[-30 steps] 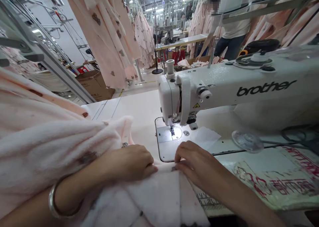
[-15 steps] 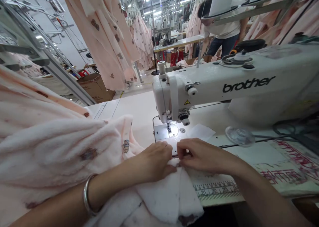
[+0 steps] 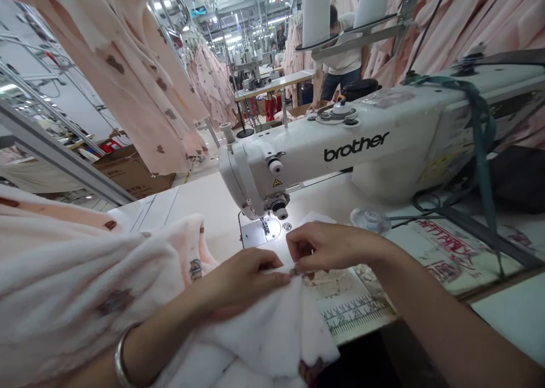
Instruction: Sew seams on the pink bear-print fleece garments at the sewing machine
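Observation:
A pale pink fleece garment (image 3: 149,263) with brown and blue printed figures spreads over the left of the table and hangs past its front edge. My left hand (image 3: 247,277), a silver bangle on its wrist, pinches the folded edge of this fleece between thumb and fingers. Close beside it, my right hand (image 3: 319,246) is closed on the same edge with its fingertips. Just beyond both hands are the presser foot (image 3: 265,226) and lit needle plate of a white Brother sewing machine (image 3: 298,155). The cloth lies in front of the foot, apart from it.
A printed ruler strip (image 3: 357,314) runs along the table's front edge. A clear plastic piece (image 3: 370,220) lies under the machine arm. White thread cones (image 3: 317,13) stand above. Pink garments (image 3: 157,93) hang at left, a cardboard box (image 3: 131,169) below. A person (image 3: 340,59) bends behind the machine.
The view has swung to the right, so the machine appears further left. Both hands keep hold of the fleece edge; the left thumb now lies more plainly along it.

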Tool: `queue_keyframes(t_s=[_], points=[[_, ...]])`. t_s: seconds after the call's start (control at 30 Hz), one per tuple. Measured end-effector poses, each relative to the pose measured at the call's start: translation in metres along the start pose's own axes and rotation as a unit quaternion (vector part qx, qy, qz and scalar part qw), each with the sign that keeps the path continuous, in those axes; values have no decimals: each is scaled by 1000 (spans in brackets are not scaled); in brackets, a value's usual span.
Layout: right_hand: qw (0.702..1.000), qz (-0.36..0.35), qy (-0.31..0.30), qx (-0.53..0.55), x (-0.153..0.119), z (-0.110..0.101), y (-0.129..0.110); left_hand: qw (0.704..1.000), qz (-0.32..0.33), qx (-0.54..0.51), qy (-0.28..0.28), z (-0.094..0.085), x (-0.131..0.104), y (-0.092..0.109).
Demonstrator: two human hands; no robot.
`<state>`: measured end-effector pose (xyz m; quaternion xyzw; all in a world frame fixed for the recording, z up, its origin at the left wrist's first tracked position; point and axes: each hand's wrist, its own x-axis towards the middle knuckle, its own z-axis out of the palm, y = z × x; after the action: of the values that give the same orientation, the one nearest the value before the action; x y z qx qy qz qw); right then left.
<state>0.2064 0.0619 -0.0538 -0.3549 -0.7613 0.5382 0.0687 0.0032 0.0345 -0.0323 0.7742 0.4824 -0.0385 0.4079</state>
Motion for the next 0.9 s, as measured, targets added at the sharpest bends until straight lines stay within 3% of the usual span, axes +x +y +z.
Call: queue_keyframes(t_s=[0.27, 0.47, 0.67, 0.8, 0.9], points=[[1000, -6, 20, 0, -1, 0, 3, 994, -46, -101, 12, 10, 1, -7], [999, -20, 33, 11, 3, 5, 14, 995, -44, -46, 81, 16, 7, -4], [998, 12, 62, 9, 5, 19, 6, 994, -22, -47, 98, 7, 6, -21], [989, 49, 120, 64, 12, 35, 1, 994, -9, -66, 88, 3, 2, -35], [979, 65, 117, 151, 15, 43, 2, 993, 13, -82, 83, 3, 0, -40]])
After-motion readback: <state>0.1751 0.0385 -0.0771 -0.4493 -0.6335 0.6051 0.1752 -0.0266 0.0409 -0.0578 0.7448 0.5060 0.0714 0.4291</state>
